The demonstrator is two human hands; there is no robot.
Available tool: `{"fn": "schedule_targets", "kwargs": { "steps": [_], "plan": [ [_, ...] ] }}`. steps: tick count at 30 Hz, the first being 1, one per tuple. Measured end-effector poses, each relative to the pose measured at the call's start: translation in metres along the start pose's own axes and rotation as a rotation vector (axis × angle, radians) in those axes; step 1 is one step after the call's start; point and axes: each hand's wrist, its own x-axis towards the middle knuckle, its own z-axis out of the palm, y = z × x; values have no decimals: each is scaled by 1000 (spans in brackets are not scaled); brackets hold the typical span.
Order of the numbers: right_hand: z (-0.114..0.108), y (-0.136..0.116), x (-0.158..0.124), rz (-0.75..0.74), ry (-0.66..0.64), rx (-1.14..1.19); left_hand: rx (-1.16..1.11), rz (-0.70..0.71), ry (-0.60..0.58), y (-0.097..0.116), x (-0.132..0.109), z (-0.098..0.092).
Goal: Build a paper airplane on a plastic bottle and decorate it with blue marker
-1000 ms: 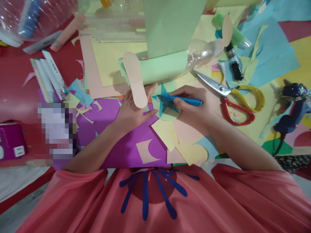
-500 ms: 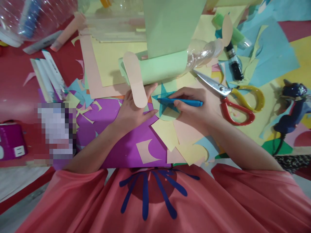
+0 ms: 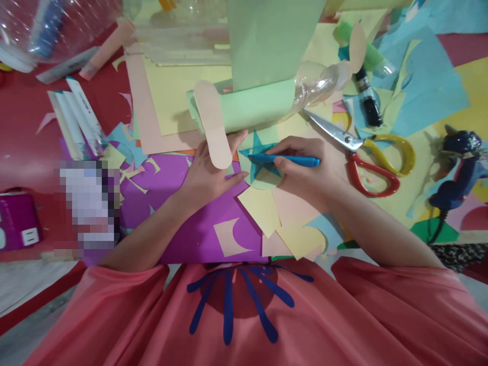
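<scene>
My right hand (image 3: 303, 160) is closed round a blue marker (image 3: 293, 160), its tip at the left part of a blue star (image 3: 261, 170). The star is coloured on a pale green paper disc (image 3: 263, 184). At the disc's left side rests my left hand (image 3: 198, 178), thumb and forefinger stretched apart and holding nothing; its other fingers are partly hidden. Over that hand juts a peach, rounded paper strip (image 3: 213, 124), at the end of a plastic bottle (image 3: 314, 86) wrapped in light green paper (image 3: 259, 104).
Scissors (image 3: 351, 142) with red and yellow handles lie right of my right hand. Purple sheet (image 3: 163, 223) and paper scraps (image 3: 263, 208) cover the near table. White markers (image 3: 78, 122) are at left. A dark blue corded tool (image 3: 457, 173) lies far right.
The marker and my right hand have shifted very slightly to the right. My left hand stays in the same place.
</scene>
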Motion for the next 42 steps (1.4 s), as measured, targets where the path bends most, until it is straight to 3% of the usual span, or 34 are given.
{"fn": "schedule_targets", "kwargs": {
  "steps": [12, 23, 32, 42],
  "plan": [
    [1, 0, 0, -18, 77, 13, -8, -4, -5, 1, 1, -1],
    [-1, -1, -1, -4, -7, 24, 19, 3, -1, 1, 0, 0],
    [1, 0, 0, -16, 89, 62, 32, 6, 0, 2, 0, -1],
    [-2, -5, 0, 20, -6, 98, -1, 12, 3, -1, 1, 1]
  ]
}}
